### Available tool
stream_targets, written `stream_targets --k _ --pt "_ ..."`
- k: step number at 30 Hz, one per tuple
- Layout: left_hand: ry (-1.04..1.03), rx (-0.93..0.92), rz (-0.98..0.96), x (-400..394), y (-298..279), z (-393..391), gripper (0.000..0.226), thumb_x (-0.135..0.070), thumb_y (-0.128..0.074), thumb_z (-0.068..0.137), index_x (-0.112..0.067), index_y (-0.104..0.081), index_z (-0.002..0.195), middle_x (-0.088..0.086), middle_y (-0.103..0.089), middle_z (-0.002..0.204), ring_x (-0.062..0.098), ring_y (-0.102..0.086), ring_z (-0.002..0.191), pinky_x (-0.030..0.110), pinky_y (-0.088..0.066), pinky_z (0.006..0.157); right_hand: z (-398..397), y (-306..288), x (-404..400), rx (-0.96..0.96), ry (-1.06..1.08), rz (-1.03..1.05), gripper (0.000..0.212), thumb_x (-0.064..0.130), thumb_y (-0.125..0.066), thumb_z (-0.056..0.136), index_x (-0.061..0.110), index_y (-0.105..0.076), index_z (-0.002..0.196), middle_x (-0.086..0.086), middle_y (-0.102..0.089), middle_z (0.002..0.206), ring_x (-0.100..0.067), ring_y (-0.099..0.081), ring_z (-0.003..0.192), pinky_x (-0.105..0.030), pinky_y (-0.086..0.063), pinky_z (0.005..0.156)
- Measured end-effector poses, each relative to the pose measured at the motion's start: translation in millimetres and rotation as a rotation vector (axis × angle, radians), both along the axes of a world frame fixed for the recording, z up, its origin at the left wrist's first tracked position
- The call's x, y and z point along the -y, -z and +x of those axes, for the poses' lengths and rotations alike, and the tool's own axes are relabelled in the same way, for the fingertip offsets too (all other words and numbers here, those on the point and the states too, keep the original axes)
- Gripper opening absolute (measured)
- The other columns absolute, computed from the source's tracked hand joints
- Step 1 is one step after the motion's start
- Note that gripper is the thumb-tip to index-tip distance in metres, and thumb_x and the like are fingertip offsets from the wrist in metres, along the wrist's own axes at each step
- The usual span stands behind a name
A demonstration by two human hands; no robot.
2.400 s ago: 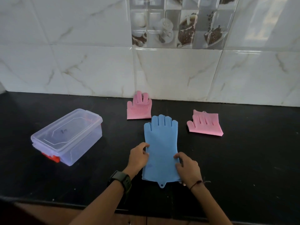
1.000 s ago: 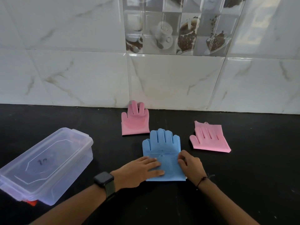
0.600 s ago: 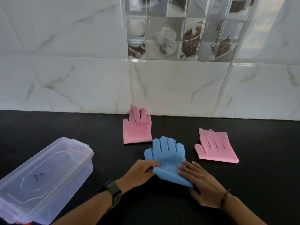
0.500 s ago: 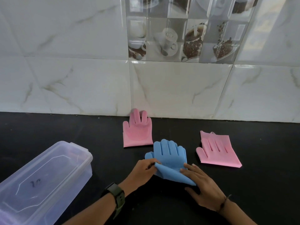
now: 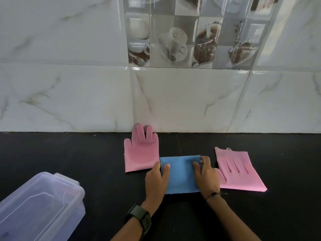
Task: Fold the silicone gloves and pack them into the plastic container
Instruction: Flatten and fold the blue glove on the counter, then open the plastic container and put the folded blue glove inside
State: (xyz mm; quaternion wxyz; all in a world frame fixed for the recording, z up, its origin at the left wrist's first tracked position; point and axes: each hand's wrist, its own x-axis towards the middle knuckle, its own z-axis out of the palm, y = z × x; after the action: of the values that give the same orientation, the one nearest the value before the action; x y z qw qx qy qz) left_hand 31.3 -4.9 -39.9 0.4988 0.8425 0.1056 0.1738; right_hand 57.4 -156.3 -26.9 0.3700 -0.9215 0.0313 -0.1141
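A blue silicone glove (image 5: 180,173) lies folded into a flat rectangle on the black counter, its fingers hidden under the fold. My left hand (image 5: 156,180) grips its left edge, thumb on top. My right hand (image 5: 205,176) holds the right edge, fingers curled over the far corner. One folded pink glove (image 5: 141,153) lies just left of it, fingertips touching the wall. A second folded pink glove (image 5: 238,171) lies to the right, partly behind my right hand. The clear plastic container (image 5: 38,209) sits at the lower left with its lid on.
The black counter (image 5: 69,153) runs the full width and ends at a white marble-tiled wall (image 5: 173,98) close behind the gloves. A dark watch is on my left wrist (image 5: 139,218). A thin band is around my right wrist.
The blue glove went from lying flat at full length to half-folded, then its near flap was lifted over the fingers; now it is a compact rectangle held by both hands.
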Motion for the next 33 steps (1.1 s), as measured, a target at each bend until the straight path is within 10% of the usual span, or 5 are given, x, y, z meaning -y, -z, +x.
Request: stream_targets --k 10,16,21,29,33 --pt "-0.220 -0.318 0.691 21.8 -19.7 -2.6 0.044 -0.043 -0.050 0.091 -0.013 -0.046 0.123 0.008 -0.046 0.127 0.021 -0.055 0.103 0.029 -0.048 0.083 16.4 -15.4 -21.9 -0.227 0.030 -0.550 0.029 0.028 -0.032 0.097 0.013 -0.042 0.120 -0.011 -0.059 0.113 -0.025 -0.059 0.099 -0.030 -0.046 0.071" --pt "-0.235 -0.581 0.018 19.0 -22.2 -11.0 0.059 -0.044 -0.051 0.090 -0.013 -0.032 0.136 0.017 -0.043 0.132 0.034 -0.043 0.119 0.034 -0.040 0.081 17.7 -20.6 -15.3 -0.512 0.012 -0.221 0.053 0.041 -0.023 0.096 0.008 -0.039 0.135 -0.018 -0.045 0.134 -0.034 -0.049 0.117 -0.039 -0.039 0.095" --pt "-0.185 -0.560 -0.295 21.0 -36.2 -11.3 0.050 -0.027 -0.054 0.089 -0.006 -0.040 0.132 0.014 -0.053 0.129 0.033 -0.054 0.116 0.042 -0.052 0.095 15.3 -17.3 -20.2 -0.481 0.008 -0.039 0.055 0.047 -0.027 0.096 0.004 -0.057 0.110 -0.007 -0.051 0.080 -0.015 -0.045 0.062 -0.028 -0.035 0.063" --pt "-0.178 -0.533 -0.418 18.5 -30.5 -48.2 0.021 -0.015 -0.061 0.084 -0.010 -0.048 0.100 0.011 -0.057 0.113 0.028 -0.060 0.105 0.044 -0.055 0.092 8.6 -1.4 -5.2 -0.429 -0.122 -0.160 0.047 0.045 -0.031 0.095 0.008 -0.058 0.086 -0.007 -0.056 0.075 -0.018 -0.053 0.066 -0.029 -0.040 0.062" --pt "-0.225 -0.532 -0.310 23.9 -25.2 -67.5 0.033 -0.025 -0.063 0.085 -0.009 -0.050 0.111 0.011 -0.055 0.121 0.024 -0.057 0.109 0.040 -0.052 0.096 3.3 -5.4 1.1 -0.399 -0.153 -0.269 0.051 0.048 -0.033 0.094 0.004 -0.055 0.106 -0.019 -0.060 0.111 -0.031 -0.056 0.101 -0.038 -0.045 0.087"
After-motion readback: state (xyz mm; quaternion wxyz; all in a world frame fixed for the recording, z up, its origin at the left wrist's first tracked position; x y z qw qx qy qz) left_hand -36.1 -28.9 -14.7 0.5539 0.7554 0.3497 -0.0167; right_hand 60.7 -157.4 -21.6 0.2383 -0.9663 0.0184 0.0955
